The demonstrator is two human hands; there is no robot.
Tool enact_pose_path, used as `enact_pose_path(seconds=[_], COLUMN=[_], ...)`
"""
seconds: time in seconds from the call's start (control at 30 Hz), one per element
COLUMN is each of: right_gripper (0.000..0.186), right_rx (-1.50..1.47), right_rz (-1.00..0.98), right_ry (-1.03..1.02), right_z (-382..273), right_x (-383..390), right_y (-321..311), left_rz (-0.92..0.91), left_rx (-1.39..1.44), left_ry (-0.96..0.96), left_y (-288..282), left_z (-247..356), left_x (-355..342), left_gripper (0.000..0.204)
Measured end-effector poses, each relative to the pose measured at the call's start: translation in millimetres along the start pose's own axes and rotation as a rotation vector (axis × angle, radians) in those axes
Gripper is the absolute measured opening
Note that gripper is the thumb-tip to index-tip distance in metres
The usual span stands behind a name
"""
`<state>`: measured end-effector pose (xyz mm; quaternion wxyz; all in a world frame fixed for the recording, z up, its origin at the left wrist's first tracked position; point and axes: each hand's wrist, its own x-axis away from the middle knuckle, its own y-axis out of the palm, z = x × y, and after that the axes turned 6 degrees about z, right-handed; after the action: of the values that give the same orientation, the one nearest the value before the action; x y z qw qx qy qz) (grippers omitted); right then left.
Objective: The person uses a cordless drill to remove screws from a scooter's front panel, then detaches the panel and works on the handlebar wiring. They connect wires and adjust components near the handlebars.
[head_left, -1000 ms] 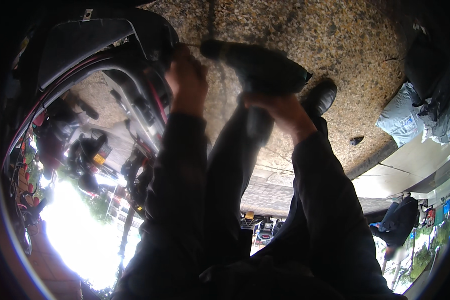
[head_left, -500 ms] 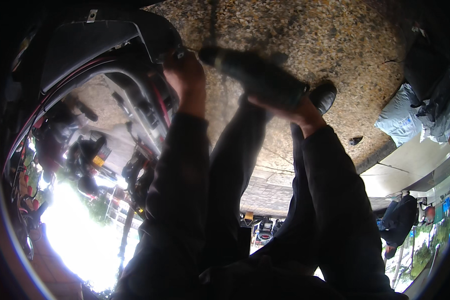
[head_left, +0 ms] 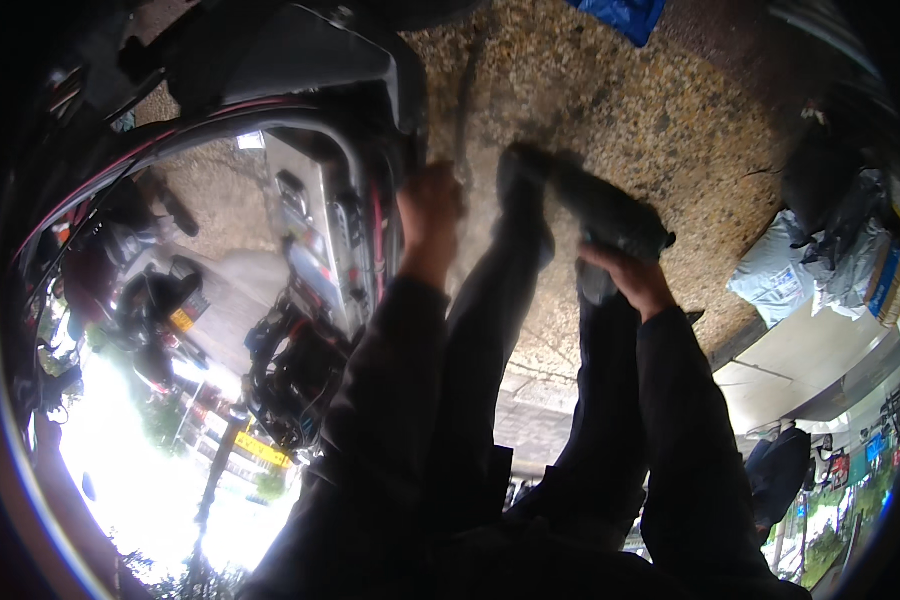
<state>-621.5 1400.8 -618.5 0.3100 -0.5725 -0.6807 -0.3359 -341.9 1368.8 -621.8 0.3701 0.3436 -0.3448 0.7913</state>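
My right hand is wrapped round the near end of a dark, bulky, elongated tool. It narrows toward its far left end, and blur hides its exact kind. The tool is above the ground, over my legs. To the left, my left hand is closed in a loose fist, its fingers blurred; whether something small is in them cannot be seen. It is just below the corner of a large black curved panel with a red line along its edge.
Pebbled ground lies beneath me. At the right are a white and blue plastic bag and dark bags. A blue item is at the far edge. Parked motorbikes appear at left, and a person in dark clothes at lower right.
The view has shifted. My left hand has come down from the panel's corner. My right hand has swung the dark tool a little to the right, farther from the left hand.
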Motion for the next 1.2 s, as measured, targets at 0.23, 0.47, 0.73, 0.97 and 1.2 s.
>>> enact_pose_path(seconds=[0.23,0.47,0.73,0.97,1.2], right_gripper=[0.041,0.043,0.036,0.070,0.070], right_rx=[0.043,0.244,0.501,0.849,0.738], right_rz=[0.018,0.037,0.145,0.062,0.125], right_ry=[0.033,-0.017,-0.017,-0.249,-0.238], right_z=[-23,-55,-47,-2,108], right_x=[89,170,265,392,534], right_y=[-29,-65,-141,-172,-133], left_rz=[-0.086,-0.038,0.011,-0.140,-0.351], left_rx=[0.177,0.307,0.677,0.717,0.781], left_ry=[-0.129,-0.050,-0.134,-0.098,0.049], left_y=[-40,-98,-150,-201,-324], left_z=[7,7,-39,-62,-101], left_x=[83,183,307,358,387], left_gripper=[0.040,0.027,0.028,0.032,0.023])
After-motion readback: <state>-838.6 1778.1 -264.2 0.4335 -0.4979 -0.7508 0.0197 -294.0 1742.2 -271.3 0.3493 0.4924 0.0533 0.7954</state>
